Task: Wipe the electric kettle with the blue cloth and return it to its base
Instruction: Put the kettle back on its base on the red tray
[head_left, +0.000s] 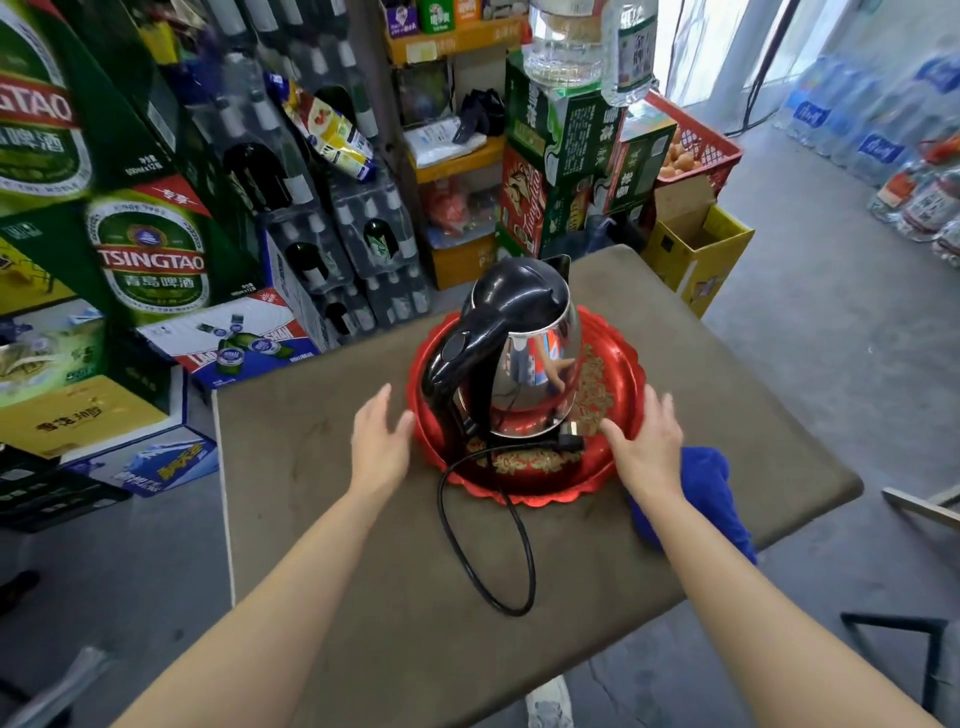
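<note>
A steel electric kettle (540, 374) with a black lid and handle stands upright on its base inside a red scalloped tray (618, 467) on the brown table (363, 597). Its black cord (519, 566) loops off the tray toward me. My left hand (376, 441) hovers open at the tray's left rim, fingers spread. On the right, my right hand (649, 441) is open over the tray's rim, near the plug. The blue cloth (711, 499) lies crumpled on the table just right of my right wrist, partly hidden by my forearm.
Stacked beer cartons (150, 260) and shrink-wrapped bottle packs (332, 249) crowd the left and back. Green and red boxes (561, 171), a red crate (696, 150) and a yellow open carton (696, 249) stand behind the table. Water bottle packs (883, 130) line the far right.
</note>
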